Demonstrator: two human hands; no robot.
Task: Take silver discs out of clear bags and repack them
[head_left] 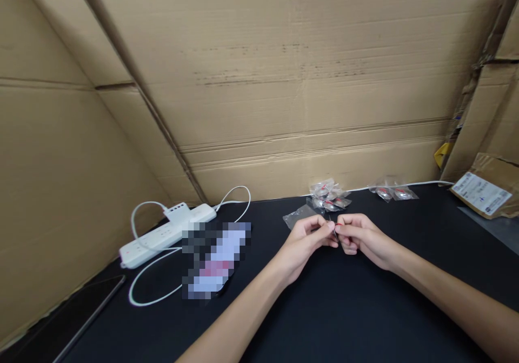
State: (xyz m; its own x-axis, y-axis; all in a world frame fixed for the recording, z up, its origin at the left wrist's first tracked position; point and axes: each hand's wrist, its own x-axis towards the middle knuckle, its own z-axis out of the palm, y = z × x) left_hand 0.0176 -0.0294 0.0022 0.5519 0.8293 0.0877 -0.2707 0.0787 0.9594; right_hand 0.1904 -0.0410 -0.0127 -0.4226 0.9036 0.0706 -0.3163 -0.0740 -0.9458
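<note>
My left hand (305,239) and my right hand (365,237) meet over the black table (332,319), fingertips almost touching. Both are closed in a pinch. Between them shows a thin, dark metallic sliver (335,234), at the left fingertips. A bit of red cord or band (339,224) peeks out at my right thumb and forefinger. Fingers cover most of this small item, so its kind cannot be made out. Just beyond my left hand lies a flat clear plastic bag (299,216). Behind it is a pile of small clear bags (329,195) holding shiny silvery things with red parts.
Two more bagged pieces (392,191) lie by the cardboard wall (284,81). At left are a white power strip (162,238) with cables, a blurred-out phone-like device (219,260) and a dark flat panel (81,309). A labelled brown package (486,190) sits at right.
</note>
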